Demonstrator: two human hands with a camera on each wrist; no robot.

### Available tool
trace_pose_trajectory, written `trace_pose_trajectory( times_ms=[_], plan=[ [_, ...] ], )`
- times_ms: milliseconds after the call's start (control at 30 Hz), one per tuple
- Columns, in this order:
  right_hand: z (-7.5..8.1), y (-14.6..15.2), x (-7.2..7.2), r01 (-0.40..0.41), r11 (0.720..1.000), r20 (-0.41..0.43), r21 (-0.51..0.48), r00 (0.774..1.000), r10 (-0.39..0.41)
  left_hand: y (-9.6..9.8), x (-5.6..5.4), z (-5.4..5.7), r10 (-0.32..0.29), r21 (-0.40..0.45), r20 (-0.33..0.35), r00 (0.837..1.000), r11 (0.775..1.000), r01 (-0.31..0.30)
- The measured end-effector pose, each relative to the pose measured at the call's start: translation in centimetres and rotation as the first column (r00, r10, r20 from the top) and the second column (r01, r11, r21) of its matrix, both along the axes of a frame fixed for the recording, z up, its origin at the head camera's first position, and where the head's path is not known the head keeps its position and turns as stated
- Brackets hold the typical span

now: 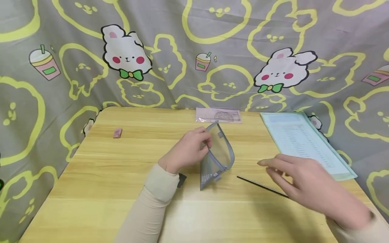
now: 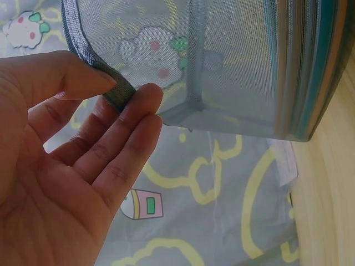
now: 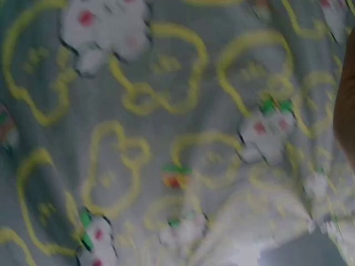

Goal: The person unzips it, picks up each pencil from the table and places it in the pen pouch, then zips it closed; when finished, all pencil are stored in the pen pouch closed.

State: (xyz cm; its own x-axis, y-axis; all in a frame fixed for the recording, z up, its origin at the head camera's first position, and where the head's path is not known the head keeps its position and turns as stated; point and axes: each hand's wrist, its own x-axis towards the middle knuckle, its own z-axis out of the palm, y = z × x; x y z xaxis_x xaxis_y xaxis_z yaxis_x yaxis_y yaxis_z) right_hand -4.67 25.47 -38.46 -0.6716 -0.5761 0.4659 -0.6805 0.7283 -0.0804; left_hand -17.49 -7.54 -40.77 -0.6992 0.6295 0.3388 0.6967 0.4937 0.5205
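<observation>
My left hand (image 1: 189,148) pinches the rim of a grey mesh zip pouch (image 1: 209,170), which stands tilted with its mouth open to the right. In the left wrist view the thumb and fingertips grip the pouch's dark edge (image 2: 119,91). Long teal, brown and orange strips (image 2: 302,72) show through the mesh; what they are I cannot tell. A thin dark stick, like a pencil (image 1: 258,184), lies on the table, its right end hidden by my right hand (image 1: 304,179). That hand hovers with loosely bent fingers that hold nothing visible. The right wrist view shows mostly blurred curtain.
A pink eraser-like block (image 1: 117,133) lies at the left of the wooden table (image 1: 100,189). Toward the back is a flat pinkish clear packet (image 1: 218,115). A printed sheet in a light green sleeve (image 1: 299,135) lies at right. Behind hangs a patterned curtain (image 1: 176,30).
</observation>
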Motion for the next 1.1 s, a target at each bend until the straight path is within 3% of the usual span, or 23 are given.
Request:
trace_pose_trajectory(
  times_ms=[67,167,267,400,567,733,800,867,967,1100],
  plan=[
    [-1.1,-0.3,-1.1,0.125,0.989,0.139,0.074,0.981,-0.134,0.0,0.0,0.1,-0.001,0.003,0.01,1.0,1.0,0.001],
    [-4.5,0.7,-2.1,0.196,0.966,0.291,0.167,0.927,-0.238,0.0,0.0,-0.1,-0.011,0.005,0.014,1.0,1.0,0.011],
    [-7.1,1.3,-2.4,0.178,0.965,0.375,0.193,0.895,-0.24,0.0,-0.1,-0.2,-0.02,0.002,0.002,1.0,1.0,0.02],
    [-8.5,1.0,-2.7,0.169,0.963,0.404,0.21,0.882,-0.243,-0.1,-0.2,-0.3,-0.012,-0.004,-0.004,1.0,1.0,0.012],
    [-6.8,0.2,-3.6,0.183,0.973,0.526,0.141,0.819,-0.23,-0.3,-0.3,-0.3,-0.014,-0.003,0.008,1.0,1.0,0.014],
    [-3.3,-1.2,-4.9,0.251,0.966,0.585,-0.057,0.792,-0.171,-0.3,-0.3,-0.2,-0.013,-0.007,0.01,1.0,1.0,0.013],
    [-2.3,-2.5,-5.4,0.285,0.948,0.641,-0.144,0.756,-0.13,-0.3,-0.2,-0.2,-0.007,-0.012,0.013,1.0,1.0,0.007],
    [-1.5,-4.0,-5.9,0.333,0.92,0.709,-0.209,0.699,-0.092,-0.3,-0.1,-0.2,-0.003,-0.015,0.014,1.0,1.0,0.003],
    [-0.8,-6.2,-6.8,0.398,0.889,0.77,-0.226,0.632,-0.087,-0.2,-0.1,-0.1,-0.005,-0.017,0.018,1.0,1.0,0.005],
    [-0.2,-8.4,-8.5,0.44,0.879,0.797,-0.182,0.59,-0.13,-0.3,-0.1,0.1,-0.002,-0.01,0.018,1.0,1.0,0.002]
  ],
)
